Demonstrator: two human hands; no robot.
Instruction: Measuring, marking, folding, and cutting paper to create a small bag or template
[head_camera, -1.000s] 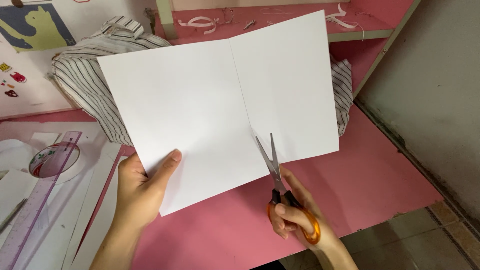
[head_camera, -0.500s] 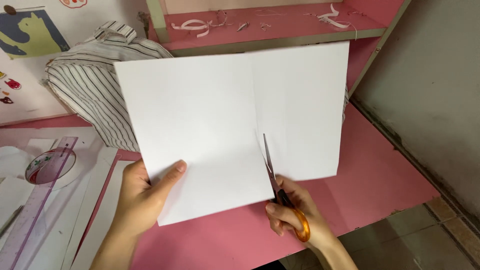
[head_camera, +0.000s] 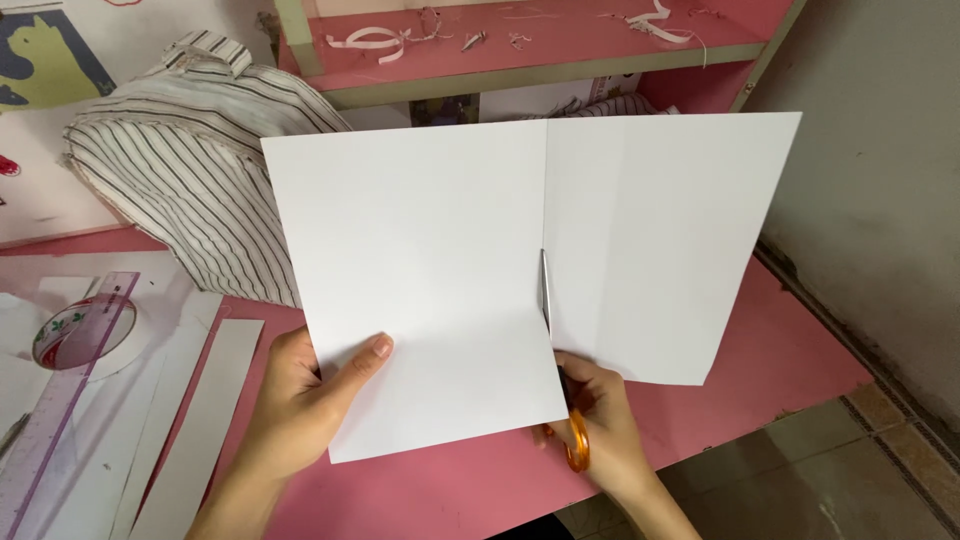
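A large white sheet of paper (head_camera: 440, 260) with a straight fold line down its middle is held up over the pink table (head_camera: 760, 370). My left hand (head_camera: 300, 400) pinches its lower left corner, thumb on top. My right hand (head_camera: 600, 430) grips orange-handled scissors (head_camera: 575, 445) under the sheet's lower edge. Their blade (head_camera: 544, 290) sits in a cut running up along the fold line, about a third of the way up the sheet.
A striped shirt (head_camera: 190, 160) lies bunched behind the paper at left. White paper strips (head_camera: 190, 420), a clear purple ruler (head_camera: 60, 400) and a tape roll (head_camera: 75, 330) lie at left. A pink shelf (head_camera: 520, 50) with paper scraps stands behind. A grey wall is on the right.
The scissors have closed and moved further up the fold line, lengthening the cut. The sheet has shifted slightly right and toward the shelf.
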